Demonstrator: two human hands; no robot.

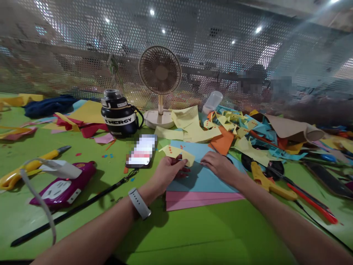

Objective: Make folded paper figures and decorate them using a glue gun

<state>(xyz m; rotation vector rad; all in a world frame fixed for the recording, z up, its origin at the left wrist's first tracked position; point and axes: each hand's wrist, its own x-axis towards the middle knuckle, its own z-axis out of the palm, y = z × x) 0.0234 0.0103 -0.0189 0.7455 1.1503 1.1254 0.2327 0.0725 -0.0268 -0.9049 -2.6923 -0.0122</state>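
My left hand (172, 171), with a pale watch band on its wrist, pinches a small piece of yellow paper (189, 157) that has orange dots on it. The yellow piece is held just above a blue paper sheet (215, 180). My right hand (219, 165) rests on the same blue sheet, its fingers bent and pressed together near the paper. Whatever those fingertips hold, if anything, is hidden. Pink paper sheets (198, 202) stick out from under the blue one. An orange paper scrap (222, 141) lies just beyond my right hand.
A phone (142, 151), a black bottle (118, 114) and a small fan (160, 71) stand or lie ahead. Paper scraps are heaped at the back right. On the right are a yellow glue gun (271, 184) and a red cutter (314, 202). Scissors (30, 167) and a purple power strip (66, 187) lie left.
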